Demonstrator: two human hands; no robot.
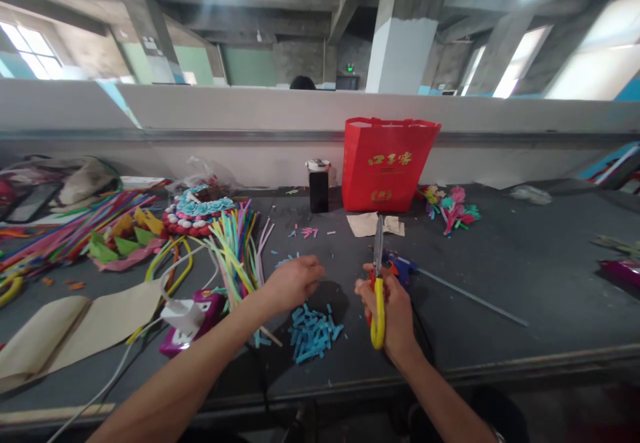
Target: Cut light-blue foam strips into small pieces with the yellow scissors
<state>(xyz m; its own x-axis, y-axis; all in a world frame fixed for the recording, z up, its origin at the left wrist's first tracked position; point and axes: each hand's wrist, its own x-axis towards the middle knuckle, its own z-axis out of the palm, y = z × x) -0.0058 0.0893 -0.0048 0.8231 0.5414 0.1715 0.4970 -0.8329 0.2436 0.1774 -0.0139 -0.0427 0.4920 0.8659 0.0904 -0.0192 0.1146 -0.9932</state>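
My right hand (393, 306) is closed on scissors (379, 290) with yellow and red handles, their blades pointing up and away. Over the dark table, my left hand (295, 282) has its fingers curled together; whatever may be between the fingertips is too small to tell. Just below it lies a pile of short blue pieces (314, 333). A bundle of colourful thin sticks (237, 250) is to the left of my left hand. Behind my right hand is a blue and red tool (403, 268) with a long clear stick (470, 296) extending right.
A red bag (387, 170) and a dark bottle (319, 186) stand at the back. To the left are a purple power strip (193, 323) with a white plug and cable, and an open notebook (90, 330). Bright artificial flowers (454, 206) lie right of the bag.
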